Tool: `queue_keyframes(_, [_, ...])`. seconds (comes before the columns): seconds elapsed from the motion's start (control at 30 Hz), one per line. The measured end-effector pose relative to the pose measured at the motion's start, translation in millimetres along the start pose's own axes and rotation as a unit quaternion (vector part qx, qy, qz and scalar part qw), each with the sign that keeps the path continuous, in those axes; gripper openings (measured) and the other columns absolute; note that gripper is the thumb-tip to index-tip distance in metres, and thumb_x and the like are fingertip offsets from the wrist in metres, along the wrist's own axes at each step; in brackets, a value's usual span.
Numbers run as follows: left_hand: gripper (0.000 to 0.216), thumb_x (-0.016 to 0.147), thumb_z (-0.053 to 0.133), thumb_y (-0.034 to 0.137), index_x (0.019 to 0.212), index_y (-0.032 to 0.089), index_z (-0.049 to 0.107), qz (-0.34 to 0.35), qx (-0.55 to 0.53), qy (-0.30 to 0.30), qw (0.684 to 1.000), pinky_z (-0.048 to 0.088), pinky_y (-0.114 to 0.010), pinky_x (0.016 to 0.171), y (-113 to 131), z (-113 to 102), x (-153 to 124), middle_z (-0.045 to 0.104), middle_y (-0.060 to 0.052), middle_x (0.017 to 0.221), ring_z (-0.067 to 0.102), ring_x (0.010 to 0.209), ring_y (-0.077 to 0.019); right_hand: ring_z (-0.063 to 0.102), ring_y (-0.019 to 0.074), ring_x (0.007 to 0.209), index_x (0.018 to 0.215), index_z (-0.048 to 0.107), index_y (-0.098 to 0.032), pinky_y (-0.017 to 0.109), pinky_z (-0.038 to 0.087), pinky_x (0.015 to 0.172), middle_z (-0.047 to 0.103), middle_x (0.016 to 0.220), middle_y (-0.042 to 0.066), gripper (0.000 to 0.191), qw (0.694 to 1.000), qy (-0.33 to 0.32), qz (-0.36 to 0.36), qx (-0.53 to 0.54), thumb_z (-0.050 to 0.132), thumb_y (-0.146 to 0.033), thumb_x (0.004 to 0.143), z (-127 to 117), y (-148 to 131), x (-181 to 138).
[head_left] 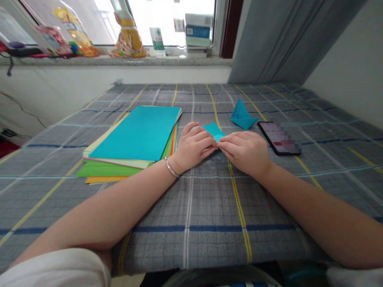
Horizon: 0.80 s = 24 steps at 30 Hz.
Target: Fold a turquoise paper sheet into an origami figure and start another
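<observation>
Between my two hands is a small piece of blue folding paper (214, 130), its near edge pinched and partly covered by my fingers. My left hand (196, 144), with a silver bangle at the wrist, is closed on the paper's near left side. From the right, my right hand (247, 152) grips the same near edge, and the fingertips of both hands almost meet there. Just beyond my right hand stands a folded blue paper shape (242, 115) with a pointed peak, apart from both hands.
A stack of coloured paper (137, 133), blue on top, lies left of my hands. To the right rests a phone (279, 138) with a lit, partly blurred screen. A grey plaid cloth (209, 207) covers the surface. Bottles and boxes line the windowsill (167, 61).
</observation>
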<state>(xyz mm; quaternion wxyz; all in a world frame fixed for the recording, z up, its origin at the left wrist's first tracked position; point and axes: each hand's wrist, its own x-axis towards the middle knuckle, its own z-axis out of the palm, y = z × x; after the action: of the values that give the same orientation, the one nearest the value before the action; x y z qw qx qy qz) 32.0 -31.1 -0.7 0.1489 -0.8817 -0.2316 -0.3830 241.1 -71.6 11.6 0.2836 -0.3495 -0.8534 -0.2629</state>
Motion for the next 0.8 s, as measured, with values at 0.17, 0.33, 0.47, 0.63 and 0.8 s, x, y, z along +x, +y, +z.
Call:
queue_keyframes(0.17, [0.014,0.092,0.06,0.031,0.081,0.024,0.064,0.001,-0.007,0.002,1.0,0.033,-0.041,0.107,-2,-2,0,0.072,0.005,0.084,0.061,0.087,-0.0151,0.07,0.0183,0.09,0.083,0.072,-0.023,0.032,0.048,0.078,0.078,0.095,-0.001,0.016,0.997,0.011,0.028,0.069,0.059,-0.024,0.092,0,3,0])
queue_keyframes(0.33, [0.014,0.092,0.06,0.028,0.08,0.024,0.064,-0.027,-0.011,-0.001,1.0,0.032,-0.04,0.106,-2,-7,1,0.073,0.005,0.085,0.061,0.087,-0.0149,0.071,0.0187,0.088,0.08,0.072,-0.023,0.033,0.052,0.078,0.078,0.09,0.0,0.014,0.991,0.042,0.056,0.111,0.062,-0.025,0.09,0,13,-3])
queue_keyframes(0.47, [0.016,0.091,0.061,0.031,0.077,0.024,0.064,-0.051,-0.019,-0.01,0.998,0.032,-0.04,0.104,-4,-10,2,0.073,0.005,0.083,0.061,0.085,-0.0152,0.072,0.0194,0.087,0.08,0.072,-0.024,0.035,0.053,0.079,0.078,0.088,0.0,0.012,0.986,0.057,0.077,0.133,0.064,-0.024,0.088,-1,23,-6])
queue_keyframes(0.63, [0.014,0.09,0.063,0.032,0.079,0.024,0.064,-0.027,-0.031,-0.004,0.999,0.029,-0.041,0.108,-6,-12,2,0.074,0.006,0.083,0.062,0.089,-0.0155,0.071,0.0207,0.091,0.077,0.073,-0.028,0.04,0.049,0.09,0.078,0.087,-0.002,0.008,0.984,0.06,0.056,0.156,0.069,-0.026,0.084,-4,35,-6])
queue_keyframes(0.8, [0.013,0.091,0.063,0.033,0.081,0.024,0.064,-0.027,-0.024,0.001,0.999,0.029,-0.041,0.109,-10,-12,1,0.074,0.005,0.086,0.061,0.089,-0.0155,0.071,0.0212,0.09,0.077,0.073,-0.028,0.042,0.048,0.092,0.078,0.086,-0.002,0.006,0.985,0.078,0.063,0.14,0.071,-0.025,0.082,-10,47,-8])
